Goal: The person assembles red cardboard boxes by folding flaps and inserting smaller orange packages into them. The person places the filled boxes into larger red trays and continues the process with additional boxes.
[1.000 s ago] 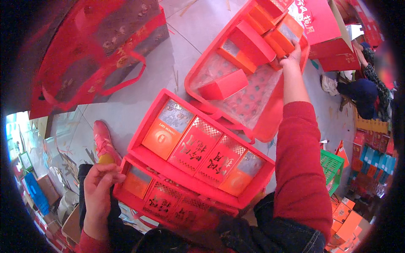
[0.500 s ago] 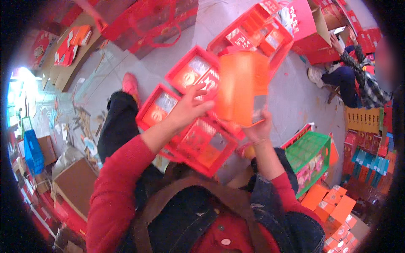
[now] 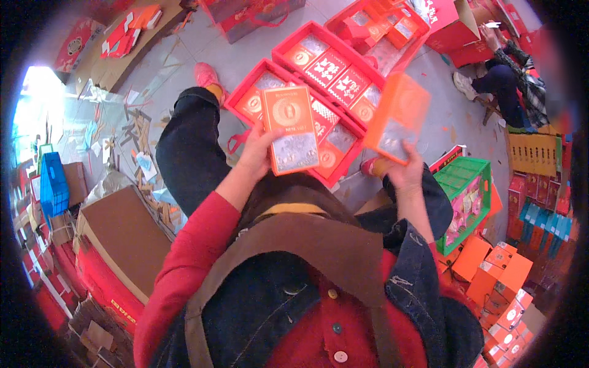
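Our left grip (image 3: 254, 153) wraps a silver-panelled carton (image 3: 294, 124), right grip (image 3: 407, 173) pinches an orange carton (image 3: 400, 115); probably light, dentable, so we'd hold edges.

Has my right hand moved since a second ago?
Yes: your right hand has left the far red tray, coming toward your body with an orange box.

Left of the green crate (image 3: 453, 181), an orange box (image 3: 290, 126) shows 1 pale round emblem (plus a silver-grey panel).
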The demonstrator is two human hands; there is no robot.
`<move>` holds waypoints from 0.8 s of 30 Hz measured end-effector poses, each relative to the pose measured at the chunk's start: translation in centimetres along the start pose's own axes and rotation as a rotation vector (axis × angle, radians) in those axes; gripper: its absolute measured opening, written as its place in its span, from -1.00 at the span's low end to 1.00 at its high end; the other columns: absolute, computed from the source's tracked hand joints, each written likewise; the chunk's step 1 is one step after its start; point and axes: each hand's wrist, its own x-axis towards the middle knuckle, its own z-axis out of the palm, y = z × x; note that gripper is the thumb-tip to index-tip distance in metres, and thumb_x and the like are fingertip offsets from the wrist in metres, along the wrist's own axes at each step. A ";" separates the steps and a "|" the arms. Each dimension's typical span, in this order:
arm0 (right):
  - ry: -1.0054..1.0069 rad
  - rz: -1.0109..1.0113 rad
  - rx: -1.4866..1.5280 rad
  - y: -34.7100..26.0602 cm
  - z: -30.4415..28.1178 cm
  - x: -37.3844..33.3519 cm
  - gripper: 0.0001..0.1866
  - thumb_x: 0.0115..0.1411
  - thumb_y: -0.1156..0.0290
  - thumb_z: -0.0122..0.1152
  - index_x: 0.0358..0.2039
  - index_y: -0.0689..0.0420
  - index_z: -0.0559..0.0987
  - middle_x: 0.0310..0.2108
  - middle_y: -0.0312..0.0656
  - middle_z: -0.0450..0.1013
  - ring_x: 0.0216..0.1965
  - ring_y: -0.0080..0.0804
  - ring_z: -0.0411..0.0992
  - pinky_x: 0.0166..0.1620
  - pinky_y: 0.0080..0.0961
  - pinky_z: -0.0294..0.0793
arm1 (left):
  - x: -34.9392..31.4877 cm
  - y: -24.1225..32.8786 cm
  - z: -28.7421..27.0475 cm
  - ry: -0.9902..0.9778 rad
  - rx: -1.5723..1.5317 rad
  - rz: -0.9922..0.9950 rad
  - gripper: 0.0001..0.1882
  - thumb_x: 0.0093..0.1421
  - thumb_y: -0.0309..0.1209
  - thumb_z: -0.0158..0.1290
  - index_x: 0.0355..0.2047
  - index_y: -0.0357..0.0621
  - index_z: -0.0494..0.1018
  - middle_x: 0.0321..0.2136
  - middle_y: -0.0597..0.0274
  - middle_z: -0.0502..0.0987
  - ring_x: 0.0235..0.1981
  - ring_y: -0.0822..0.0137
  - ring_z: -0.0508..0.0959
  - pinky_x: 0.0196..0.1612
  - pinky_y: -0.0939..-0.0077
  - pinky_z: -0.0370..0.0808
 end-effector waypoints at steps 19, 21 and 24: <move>0.229 0.150 -0.653 10.5 -3.3 -1.1 -0.53 0.05 0.48 0.20 0.00 0.25 0.34 -0.15 -0.11 0.44 -0.13 -0.33 0.45 -0.07 -0.37 0.45 | 0.3 1.1 -4.4 0.132 -0.020 0.033 -0.57 0.09 -0.51 0.04 -0.02 -0.25 0.22 -0.13 0.06 0.45 -0.13 0.19 0.51 -0.05 0.29 0.48; -0.025 0.125 -0.883 6.1 -2.2 0.1 -0.44 0.02 0.51 0.22 0.06 0.25 0.31 -0.11 -0.12 0.43 -0.11 -0.35 0.43 -0.01 -0.39 0.40 | 0.1 1.6 -4.0 0.147 -0.020 0.056 -0.58 0.09 -0.51 0.04 -0.03 -0.25 0.22 -0.13 0.04 0.44 -0.14 0.18 0.52 -0.07 0.29 0.49; -0.344 -0.098 -1.359 -1.7 -1.3 2.7 -0.36 -0.15 0.54 0.30 0.05 0.12 0.42 -0.17 -0.20 0.48 -0.19 -0.40 0.46 -0.09 -0.45 0.43 | 0.3 1.6 -4.3 0.146 -0.017 0.065 -0.59 0.09 -0.52 0.04 -0.05 -0.27 0.22 -0.14 0.02 0.44 -0.15 0.18 0.53 -0.09 0.28 0.50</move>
